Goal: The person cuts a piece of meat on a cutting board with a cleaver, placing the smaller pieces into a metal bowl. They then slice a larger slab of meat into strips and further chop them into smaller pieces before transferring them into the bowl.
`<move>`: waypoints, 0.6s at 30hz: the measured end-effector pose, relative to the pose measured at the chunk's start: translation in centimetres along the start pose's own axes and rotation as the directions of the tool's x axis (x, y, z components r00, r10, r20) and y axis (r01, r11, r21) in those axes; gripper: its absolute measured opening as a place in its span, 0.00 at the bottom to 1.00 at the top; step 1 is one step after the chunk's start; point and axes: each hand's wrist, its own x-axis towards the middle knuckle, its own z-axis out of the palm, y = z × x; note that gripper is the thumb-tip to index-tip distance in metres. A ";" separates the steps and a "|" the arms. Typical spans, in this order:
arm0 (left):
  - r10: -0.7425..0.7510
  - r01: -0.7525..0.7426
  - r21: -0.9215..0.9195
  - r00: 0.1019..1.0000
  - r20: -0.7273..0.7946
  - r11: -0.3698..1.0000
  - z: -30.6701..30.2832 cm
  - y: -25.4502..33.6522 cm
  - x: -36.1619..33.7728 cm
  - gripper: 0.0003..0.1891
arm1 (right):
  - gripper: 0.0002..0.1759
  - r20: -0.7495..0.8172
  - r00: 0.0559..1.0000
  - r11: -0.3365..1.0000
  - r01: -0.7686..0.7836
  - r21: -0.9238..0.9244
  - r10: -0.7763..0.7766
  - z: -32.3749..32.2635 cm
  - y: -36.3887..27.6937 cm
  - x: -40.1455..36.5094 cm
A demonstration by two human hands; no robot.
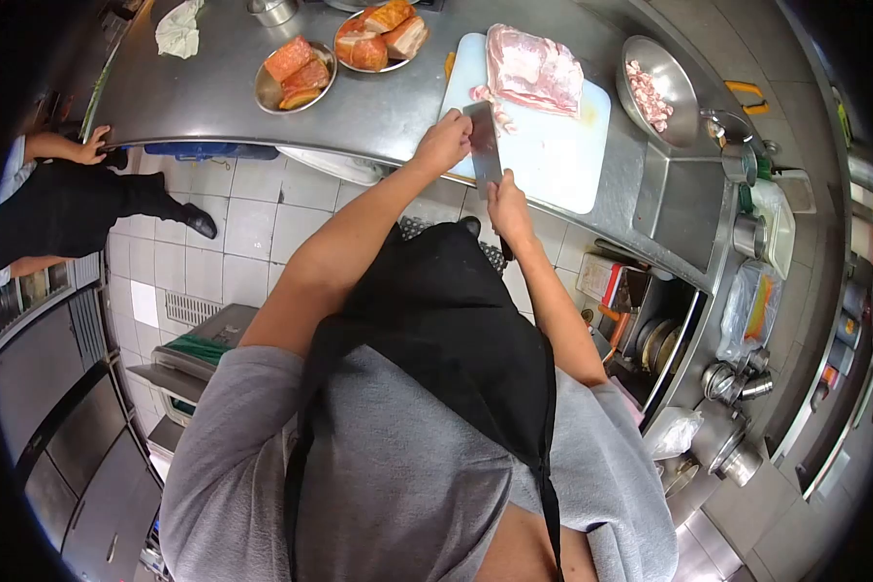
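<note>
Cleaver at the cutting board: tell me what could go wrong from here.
The left hand is right beside the cleaver held in the right hand, so a slip could cut it. The small meat pieces lie loose by the cleaver and might scatter. The cutting board sits close to the front edge of the counter, so falling scraps could reach the floor.

- Grey shirt (397, 466), creased
- Loose, short grey sleeves (228, 417)
- Plain black apron (436, 339), narrow black straps (546, 490)
- Dark, rounded shoe tip (470, 225)
- Bare left hand (444, 144), bare right hand (509, 207)
</note>
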 end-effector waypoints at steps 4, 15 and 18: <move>0.027 -0.026 0.046 1.000 -0.016 0.999 0.7 -1.0 1.1 0.08 | 0.22 0.027 0.997 0.996 -0.074 0.056 0.073 -2.0 3.6 -1.7; 0.207 -0.157 0.300 0.968 -0.141 0.941 2.2 -1.5 7.6 0.14 | 0.13 0.066 0.922 0.535 -0.279 0.797 0.382 -5.8 5.0 -3.5; 0.138 -0.124 0.227 0.989 -0.049 0.966 3.8 -1.0 6.9 0.24 | 0.18 0.077 0.945 0.498 -0.236 0.834 0.318 -2.5 7.3 -1.6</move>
